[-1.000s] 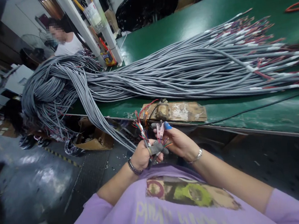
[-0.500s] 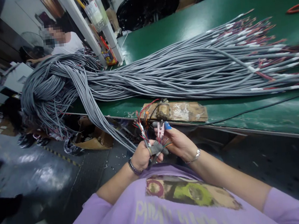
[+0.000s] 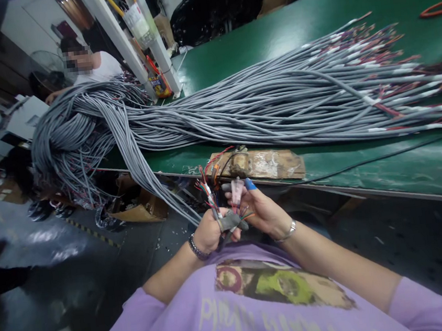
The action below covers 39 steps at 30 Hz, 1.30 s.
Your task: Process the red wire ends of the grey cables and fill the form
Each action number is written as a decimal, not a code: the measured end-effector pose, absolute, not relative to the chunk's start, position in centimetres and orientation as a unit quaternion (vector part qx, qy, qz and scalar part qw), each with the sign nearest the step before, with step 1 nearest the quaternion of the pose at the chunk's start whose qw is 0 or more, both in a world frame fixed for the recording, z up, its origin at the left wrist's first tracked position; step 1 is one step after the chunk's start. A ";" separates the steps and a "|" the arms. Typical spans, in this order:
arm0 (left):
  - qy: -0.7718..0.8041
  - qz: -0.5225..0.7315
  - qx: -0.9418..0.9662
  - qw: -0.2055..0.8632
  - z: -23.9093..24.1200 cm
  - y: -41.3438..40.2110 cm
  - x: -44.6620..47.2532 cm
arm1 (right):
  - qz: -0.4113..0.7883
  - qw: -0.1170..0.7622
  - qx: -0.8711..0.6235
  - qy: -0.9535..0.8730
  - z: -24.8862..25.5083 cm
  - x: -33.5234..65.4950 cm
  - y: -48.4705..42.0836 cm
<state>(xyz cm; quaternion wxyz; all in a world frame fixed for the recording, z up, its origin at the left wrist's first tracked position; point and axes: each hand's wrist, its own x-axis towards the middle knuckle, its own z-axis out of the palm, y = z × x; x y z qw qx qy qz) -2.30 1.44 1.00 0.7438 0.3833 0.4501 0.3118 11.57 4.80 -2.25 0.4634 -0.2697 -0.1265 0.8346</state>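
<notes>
My left hand (image 3: pixel 207 234) is closed around grey cables, its thumb wrapped in a grey cover. From that grip a cable end with thin coloured wires (image 3: pixel 207 192) sticks up, and more fanned wires (image 3: pixel 246 215) point toward the other hand. My right hand (image 3: pixel 265 209), with a blue cover on the thumb and grey on a finger, pinches a pink clip (image 3: pixel 237 191) just above these fanned wires. Motion blurs the clip, so its jaws are unclear. Several grey cables (image 3: pixel 155 183) run down from the bench edge toward my left hand.
A thick bundle of grey cables (image 3: pixel 215 108) lies along the green bench (image 3: pixel 395 168). A worn wooden board (image 3: pixel 272 165) with a lump on it sits at the bench's near edge. Beyond a white post (image 3: pixel 162 61) is another person (image 3: pixel 105 64). A cardboard box (image 3: pixel 142 205) stands below.
The pink clip has shifted slightly in my right hand and now looks blurred. My left hand keeps its hold on the cables. The other person's head has moved a little.
</notes>
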 end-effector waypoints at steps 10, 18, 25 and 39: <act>0.458 0.340 0.414 0.709 1.1 0.4 -2.4 | 0.813 0.486 -0.279 -0.160 -1.8 11.8 4.7; 0.477 0.360 0.413 0.688 1.1 0.5 -1.6 | 0.820 0.484 -0.272 -0.139 -1.8 11.5 5.0; 0.489 0.360 0.408 0.682 1.0 0.5 -1.4 | 0.821 0.486 -0.263 -0.144 -1.9 11.4 4.9; 0.477 0.369 0.394 0.694 1.4 -0.1 -2.3 | 0.794 0.501 -0.302 -0.167 -1.6 11.5 4.5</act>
